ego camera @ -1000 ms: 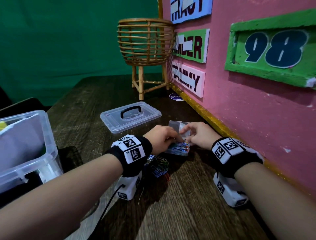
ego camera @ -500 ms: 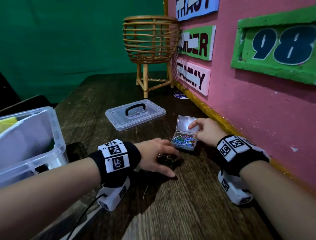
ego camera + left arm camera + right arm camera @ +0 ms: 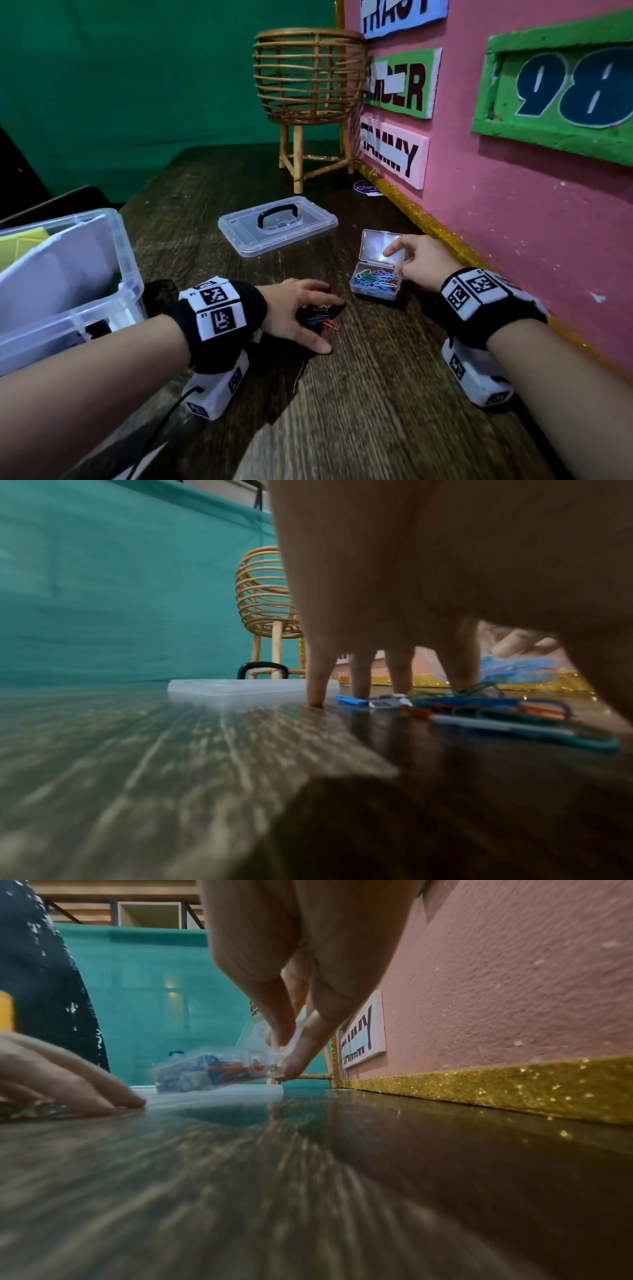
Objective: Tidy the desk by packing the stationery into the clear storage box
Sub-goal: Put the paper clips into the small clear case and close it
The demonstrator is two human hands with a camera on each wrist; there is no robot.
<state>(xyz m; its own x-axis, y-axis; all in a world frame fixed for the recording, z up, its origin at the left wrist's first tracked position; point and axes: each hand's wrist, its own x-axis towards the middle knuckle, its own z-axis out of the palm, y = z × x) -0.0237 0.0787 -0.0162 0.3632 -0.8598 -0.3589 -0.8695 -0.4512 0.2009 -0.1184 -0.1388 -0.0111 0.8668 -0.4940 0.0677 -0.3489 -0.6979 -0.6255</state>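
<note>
A small clear clip case [image 3: 375, 282], lid [image 3: 382, 245] standing open and full of coloured paper clips, sits on the dark wooden desk near the pink wall. My right hand [image 3: 412, 263] pinches its right edge; the right wrist view shows thumb and finger on the case [image 3: 212, 1072]. Left of it lies a little pile of loose paper clips [image 3: 322, 322]. My left hand [image 3: 301, 313] arches over that pile, fingertips on the desk, with the clips [image 3: 479, 712] between thumb and fingers. The clear storage box [image 3: 85, 291] stands open at the far left.
The storage box lid [image 3: 277, 229] with a black handle lies flat behind the hands. A rattan basket on legs [image 3: 308, 78] stands at the back by the pink wall [image 3: 513, 222]. Yellow paper [image 3: 20, 243] shows inside the box.
My left hand has left the clip case and come back towards me onto the loose clips. My right hand has shifted to the case's right edge, leaving the clips inside in view.
</note>
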